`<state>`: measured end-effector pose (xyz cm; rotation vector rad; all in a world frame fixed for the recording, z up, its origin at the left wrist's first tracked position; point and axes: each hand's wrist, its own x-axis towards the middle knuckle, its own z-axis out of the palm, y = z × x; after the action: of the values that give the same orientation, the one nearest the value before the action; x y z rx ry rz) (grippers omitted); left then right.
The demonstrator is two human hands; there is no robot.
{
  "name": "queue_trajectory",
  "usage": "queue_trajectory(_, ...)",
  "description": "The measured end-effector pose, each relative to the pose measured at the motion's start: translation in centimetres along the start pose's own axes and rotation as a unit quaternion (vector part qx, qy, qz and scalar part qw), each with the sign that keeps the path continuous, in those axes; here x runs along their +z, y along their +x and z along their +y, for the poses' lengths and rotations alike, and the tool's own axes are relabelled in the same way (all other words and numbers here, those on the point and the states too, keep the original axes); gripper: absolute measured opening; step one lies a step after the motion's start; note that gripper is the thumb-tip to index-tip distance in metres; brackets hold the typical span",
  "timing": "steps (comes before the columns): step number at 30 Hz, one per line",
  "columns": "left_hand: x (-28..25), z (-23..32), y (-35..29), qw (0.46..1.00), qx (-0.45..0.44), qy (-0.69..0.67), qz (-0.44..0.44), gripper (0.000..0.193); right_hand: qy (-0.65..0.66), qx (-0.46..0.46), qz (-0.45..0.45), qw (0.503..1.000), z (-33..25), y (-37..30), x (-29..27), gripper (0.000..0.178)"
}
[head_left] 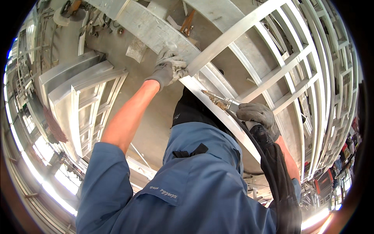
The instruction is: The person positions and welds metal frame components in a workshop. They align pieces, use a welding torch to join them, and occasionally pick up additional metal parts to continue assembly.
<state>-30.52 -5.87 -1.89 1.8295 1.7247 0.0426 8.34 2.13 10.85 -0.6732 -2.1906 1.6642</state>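
My left hand [168, 69], in a grey work glove, has its fingers curled over the corner end of a silvery metal frame [230, 38], beside a wide flat metal beam [159, 31]. In my gloved right hand [257, 114] is a welding torch [220, 101] with brass-coloured fittings. Its narrow tip points up and left, over a pale metal rail [224, 119] that runs past my waist. From the torch a black sleeved hose [270, 167] trails down along my right forearm. The torch grip is partly hidden by my fingers.
More ladder-like metal frames [327, 78] are stacked at the right. On the left stand several panels and frames [83, 99] on the floor. A piece of clear plastic [136, 50] lies beyond my left hand, and a round-based tool [69, 15] sits at the far left.
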Motion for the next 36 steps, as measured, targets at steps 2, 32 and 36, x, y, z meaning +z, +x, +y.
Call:
queue_trajectory(2,0.2,-0.2,-0.1,0.999,-0.009,-0.043,-0.003,0.019,-0.006,0.011,-0.007,1.0,0.2,0.5,0.4,0.027)
queue_trajectory(32,1.3,-1.2,0.2,0.999,0.014,-0.036,0.026,0.02,0.168,0.419,0.002,0.892,5.7,8.2,8.3,0.057)
queue_trajectory(36,1.8,-1.3,0.2,0.997,0.026,-0.042,0.05,0.022,-0.029,0.417,0.161,0.894,11.8,10.5,10.8,0.062)
